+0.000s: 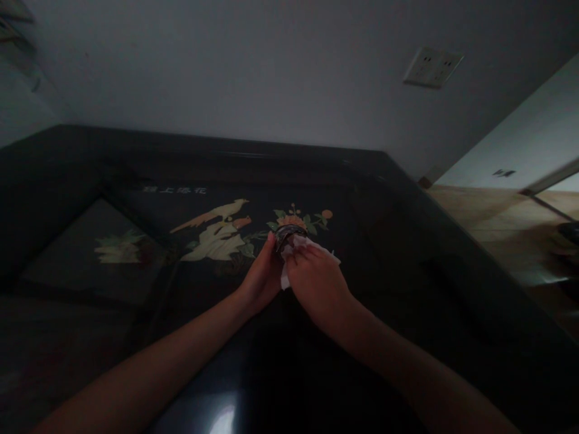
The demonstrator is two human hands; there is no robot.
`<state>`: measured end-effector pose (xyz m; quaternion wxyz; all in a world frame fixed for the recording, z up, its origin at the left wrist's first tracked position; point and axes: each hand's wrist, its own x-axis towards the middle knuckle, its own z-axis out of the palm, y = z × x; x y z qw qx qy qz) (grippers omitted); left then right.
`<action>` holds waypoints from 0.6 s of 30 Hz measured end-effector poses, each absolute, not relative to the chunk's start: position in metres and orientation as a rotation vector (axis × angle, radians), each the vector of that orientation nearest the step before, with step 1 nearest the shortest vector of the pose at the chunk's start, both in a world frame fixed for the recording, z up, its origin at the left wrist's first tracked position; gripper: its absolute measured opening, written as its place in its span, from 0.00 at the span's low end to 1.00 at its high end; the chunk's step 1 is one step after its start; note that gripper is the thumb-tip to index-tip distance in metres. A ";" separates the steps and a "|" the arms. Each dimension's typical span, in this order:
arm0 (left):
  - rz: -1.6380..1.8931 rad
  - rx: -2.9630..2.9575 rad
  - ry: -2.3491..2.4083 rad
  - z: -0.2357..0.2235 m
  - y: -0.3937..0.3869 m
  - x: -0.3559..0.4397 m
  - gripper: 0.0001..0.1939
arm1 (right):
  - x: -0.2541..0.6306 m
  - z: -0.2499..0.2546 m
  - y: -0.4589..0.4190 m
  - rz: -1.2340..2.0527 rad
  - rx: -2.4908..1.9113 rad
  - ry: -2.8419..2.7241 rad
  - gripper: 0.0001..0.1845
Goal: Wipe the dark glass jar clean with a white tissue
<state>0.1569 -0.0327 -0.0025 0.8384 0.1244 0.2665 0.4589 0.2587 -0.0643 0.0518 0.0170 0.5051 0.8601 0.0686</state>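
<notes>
A small, dark, shiny round object (290,230) with a curved rim, possibly a glass dish or cup, is held above the black tabletop. My left hand (265,270) grips its left side, the thumb up by the rim. My right hand (316,274) is closed on a crumpled white tissue (286,278), pressing it against the object's near right side. Fingers and tissue cover most of the object, so its full shape is hidden. Both hands are close together near the middle of the view.
The glossy black table (362,181) bears a coloured bird-and-flower picture (217,241) and pale characters (175,190). Behind it rises a grey wall with a double socket (433,66). On the right lies a tan floor (479,211), with dark things at the far edge.
</notes>
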 end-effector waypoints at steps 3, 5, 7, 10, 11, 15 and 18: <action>0.963 0.242 0.579 -0.002 -0.033 0.156 0.25 | 0.259 0.058 -0.064 0.106 1.561 2.680 0.17; 0.964 0.222 0.603 0.001 -0.033 0.156 0.24 | 0.261 0.064 -0.062 -0.018 1.570 2.696 0.18; 0.976 0.208 0.618 0.004 -0.033 0.156 0.23 | 0.263 0.066 -0.059 -0.177 1.621 2.703 0.19; 1.016 0.190 0.608 0.008 -0.033 0.155 0.24 | 0.265 0.064 -0.056 -0.403 1.672 2.737 0.19; 1.025 0.182 0.602 0.008 -0.034 0.154 0.23 | 0.265 0.062 -0.055 -0.441 1.671 2.770 0.20; 1.010 0.120 0.597 0.007 -0.034 0.151 0.23 | 0.260 0.048 -0.057 -0.312 1.616 2.944 0.24; 0.992 0.054 0.636 0.007 -0.032 0.150 0.24 | 0.255 0.036 -0.058 -0.004 1.551 2.983 0.24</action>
